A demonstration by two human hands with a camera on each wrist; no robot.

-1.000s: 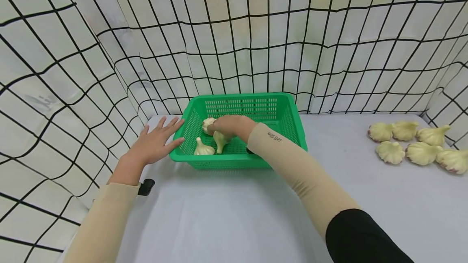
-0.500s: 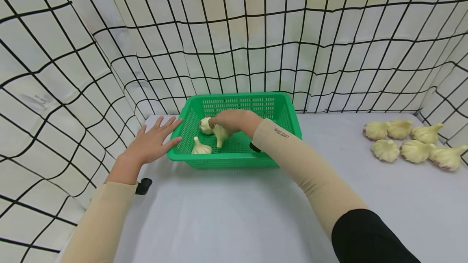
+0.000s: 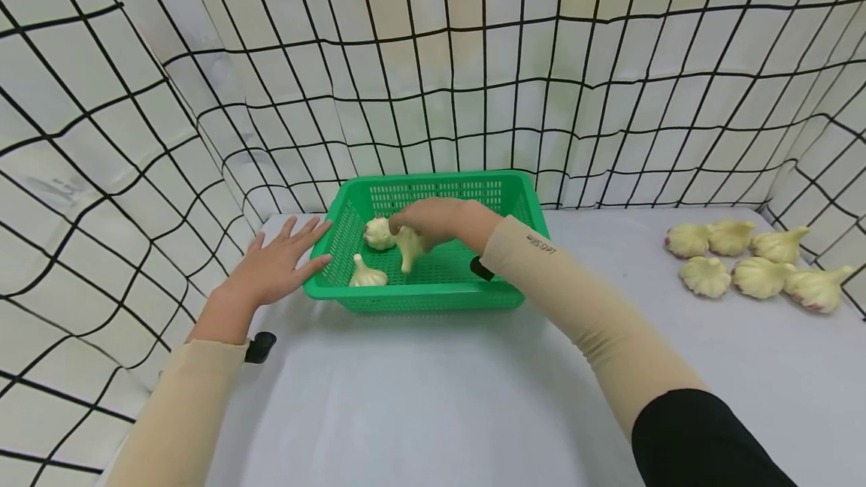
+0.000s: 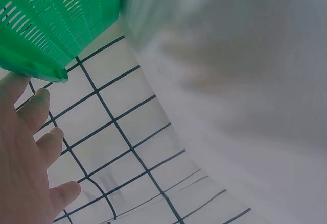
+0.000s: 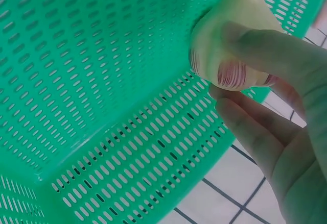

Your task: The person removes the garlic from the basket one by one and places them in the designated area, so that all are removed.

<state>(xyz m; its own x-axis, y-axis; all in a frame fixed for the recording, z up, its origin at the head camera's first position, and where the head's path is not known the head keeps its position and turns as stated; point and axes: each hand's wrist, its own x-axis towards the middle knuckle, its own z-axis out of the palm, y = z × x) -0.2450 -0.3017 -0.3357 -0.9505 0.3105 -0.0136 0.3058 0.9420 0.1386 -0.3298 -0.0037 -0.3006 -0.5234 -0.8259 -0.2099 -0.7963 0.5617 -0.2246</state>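
A green plastic basket (image 3: 433,299) stands on the white tabletop. Inside it, my right hand (image 3: 436,220) grips a garlic bulb (image 3: 410,250) whose stem points toward me; in the right wrist view, thumb and fingers close round this bulb's purple-streaked base. Just left of that hand lies a second garlic bulb (image 3: 379,234), and a third garlic bulb (image 3: 367,273) sits in the basket's near left corner. My left hand (image 3: 271,269) has its fingers spread, the tips at the basket's left rim. In the left wrist view the fingertips touch the rim's underside.
Several garlic bulbs (image 3: 759,276) lie in two rows on the table at the right. Black netting (image 3: 467,89) over white walls rises behind the basket and along both sides. The netting on the left passes close to my left forearm.
My right hand, still gripping the garlic bulb, shifts slightly back inside the basket, and its forearm swings right. The left hand stays at the rim. The whole view drifts a little left.
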